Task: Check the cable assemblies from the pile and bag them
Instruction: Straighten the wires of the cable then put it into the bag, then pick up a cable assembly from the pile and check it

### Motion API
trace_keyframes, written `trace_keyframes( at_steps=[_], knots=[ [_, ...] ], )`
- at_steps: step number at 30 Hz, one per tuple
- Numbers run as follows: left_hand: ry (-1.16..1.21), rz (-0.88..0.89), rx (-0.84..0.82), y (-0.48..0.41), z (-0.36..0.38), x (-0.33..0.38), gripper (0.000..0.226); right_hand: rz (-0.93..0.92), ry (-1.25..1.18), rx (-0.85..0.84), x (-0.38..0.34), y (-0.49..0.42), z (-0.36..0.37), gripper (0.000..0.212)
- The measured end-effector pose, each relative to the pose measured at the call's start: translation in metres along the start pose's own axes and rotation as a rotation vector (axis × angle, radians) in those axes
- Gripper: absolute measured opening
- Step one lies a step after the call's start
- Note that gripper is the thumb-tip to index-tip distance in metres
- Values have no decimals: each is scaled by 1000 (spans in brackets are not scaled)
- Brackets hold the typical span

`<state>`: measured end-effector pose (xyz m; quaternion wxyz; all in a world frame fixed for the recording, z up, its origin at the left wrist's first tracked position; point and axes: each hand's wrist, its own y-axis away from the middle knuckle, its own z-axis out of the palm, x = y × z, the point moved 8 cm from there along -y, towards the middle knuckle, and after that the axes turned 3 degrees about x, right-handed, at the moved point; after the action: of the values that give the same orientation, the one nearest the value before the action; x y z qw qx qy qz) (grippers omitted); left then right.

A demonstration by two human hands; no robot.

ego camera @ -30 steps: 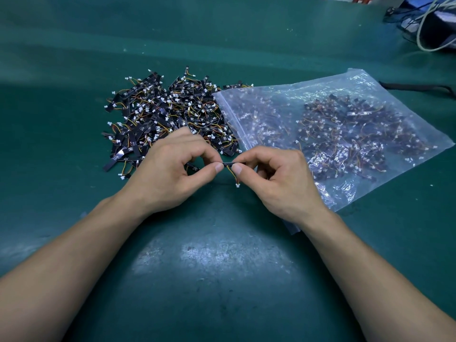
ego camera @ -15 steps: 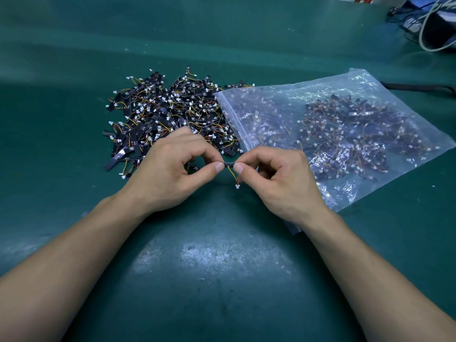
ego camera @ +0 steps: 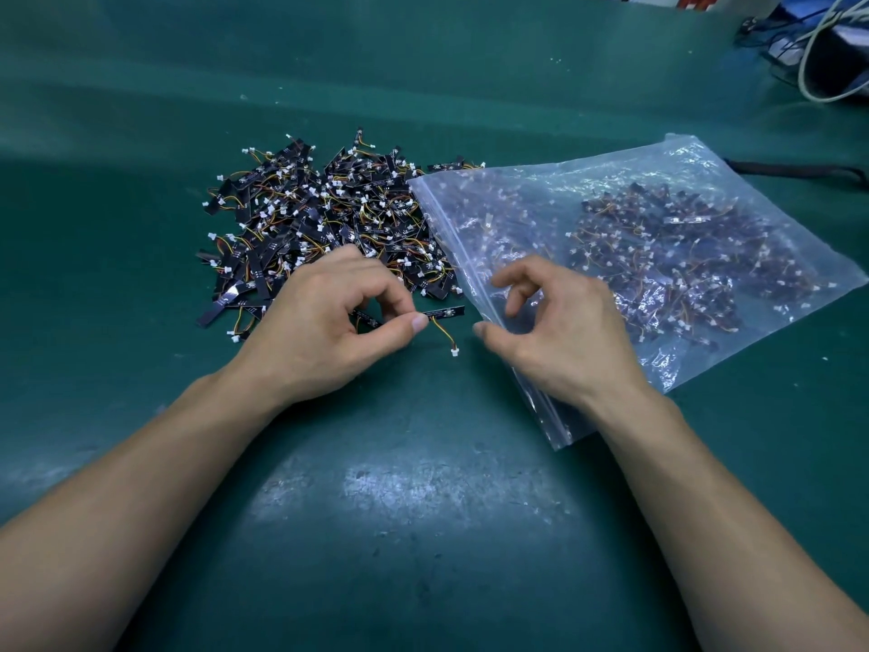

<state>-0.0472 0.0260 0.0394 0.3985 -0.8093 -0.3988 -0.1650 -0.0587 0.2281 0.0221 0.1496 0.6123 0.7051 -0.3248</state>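
A pile of cable assemblies (ego camera: pixel 329 218), black strips with orange wires and white connectors, lies on the green mat. My left hand (ego camera: pixel 324 331) pinches one cable assembly (ego camera: pixel 444 313) between thumb and forefinger; its wire and white plug hang below. My right hand (ego camera: pixel 564 331) sits just to its right over the near-left edge of the clear zip bag (ego camera: pixel 705 181), fingers loosely curled and holding nothing. The bag lies flat and holds many assemblies.
The green mat (ego camera: pixel 423 534) covers the whole bench. White and dark cables and a dark device (ego camera: pixel 818 63) sit at the far right corner. A black cord (ego camera: pixel 794 170) runs behind the bag.
My right hand has let go of the cable assembly and moved right onto the bag's edge. My left hand still holds the assembly in the same place.
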Motion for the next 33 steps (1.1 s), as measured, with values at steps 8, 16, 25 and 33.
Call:
trace_keyframes(
  at_steps=[8, 16, 25, 33],
  knots=[
    [-44, -48, 21, -1, 0, -6, 21, 61, -12, 107, 1, -2, -12, 18],
    [-100, -192, 62, -7, -1, -11, 20, 70, -117, 211, 0, -2, -27, 20],
    [-34, -465, -4, -36, 34, -11, 24, 14, -167, 292, -5, 0, -34, 20],
    [-289, -391, -97, -70, 93, 29, 42, -31, -246, 409, -7, 3, -46, 23]
  ],
)
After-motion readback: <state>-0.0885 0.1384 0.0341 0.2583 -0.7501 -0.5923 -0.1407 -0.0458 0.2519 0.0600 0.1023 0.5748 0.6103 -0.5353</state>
